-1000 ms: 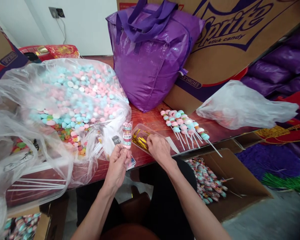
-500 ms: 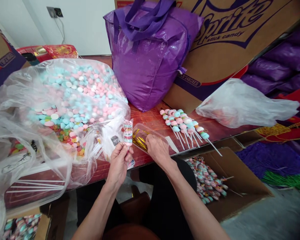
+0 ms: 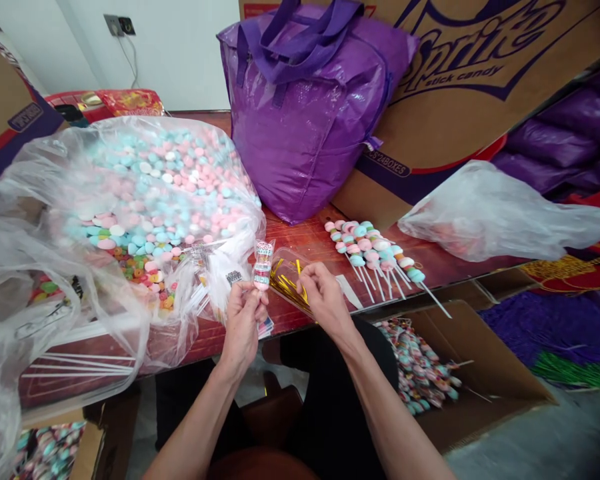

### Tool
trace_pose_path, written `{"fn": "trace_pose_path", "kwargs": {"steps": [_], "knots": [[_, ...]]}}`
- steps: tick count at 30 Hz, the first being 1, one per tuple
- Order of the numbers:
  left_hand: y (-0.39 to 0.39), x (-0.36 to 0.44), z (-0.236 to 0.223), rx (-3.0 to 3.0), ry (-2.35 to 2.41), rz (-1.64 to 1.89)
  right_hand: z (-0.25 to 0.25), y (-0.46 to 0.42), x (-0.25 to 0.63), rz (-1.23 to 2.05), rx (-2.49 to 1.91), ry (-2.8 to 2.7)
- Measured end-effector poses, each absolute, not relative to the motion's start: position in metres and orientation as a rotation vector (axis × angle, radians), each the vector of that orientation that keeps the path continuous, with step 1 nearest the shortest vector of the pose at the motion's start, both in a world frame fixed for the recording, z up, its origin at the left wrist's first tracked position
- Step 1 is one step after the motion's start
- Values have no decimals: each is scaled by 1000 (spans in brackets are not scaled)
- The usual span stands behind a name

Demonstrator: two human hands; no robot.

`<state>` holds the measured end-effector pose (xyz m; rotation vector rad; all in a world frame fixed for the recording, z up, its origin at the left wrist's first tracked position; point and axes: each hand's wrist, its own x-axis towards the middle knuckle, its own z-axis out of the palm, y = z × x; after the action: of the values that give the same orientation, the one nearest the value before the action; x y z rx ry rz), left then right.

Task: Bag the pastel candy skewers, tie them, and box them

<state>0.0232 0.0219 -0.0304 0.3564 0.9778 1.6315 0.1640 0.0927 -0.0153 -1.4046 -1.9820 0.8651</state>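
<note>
My left hand is closed at the base of a marshmallow candy skewer in a clear printed wrapper, held upright with the candy end up. Its pink, white and blue pieces show through the wrapper. Just right of it, my right hand pinches a thin gold twist tie over a shallow clear plastic tray. More gold twist ties lie in that tray. Close behind my left hand are white wrappers in a loose pile.
A big clear bag of pink and blue candies covers the table's left. Unwrapped candy skewers lie to the right, beside a white plastic bag. A purple bag stands behind. Below the edge sits a carton holding wrapped skewers.
My right hand has lifted out of the tray with a gold twist tie between its fingers. The left hand still holds the wrapped skewer upright; the whole view has shifted slightly.
</note>
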Motion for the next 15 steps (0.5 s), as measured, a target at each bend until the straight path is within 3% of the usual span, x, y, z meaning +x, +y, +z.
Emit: {"fn": "trace_pose_path", "kwargs": {"steps": [3, 6, 15], "knots": [[24, 26, -30, 394, 966, 1586, -11, 76, 158, 1041, -1076, -1812], [22, 29, -30, 425, 955, 1528, -11, 61, 151, 1101, -1024, -1815], [19, 34, -34, 530, 949, 1544, -10, 52, 147, 726, -1099, -1976]]}}
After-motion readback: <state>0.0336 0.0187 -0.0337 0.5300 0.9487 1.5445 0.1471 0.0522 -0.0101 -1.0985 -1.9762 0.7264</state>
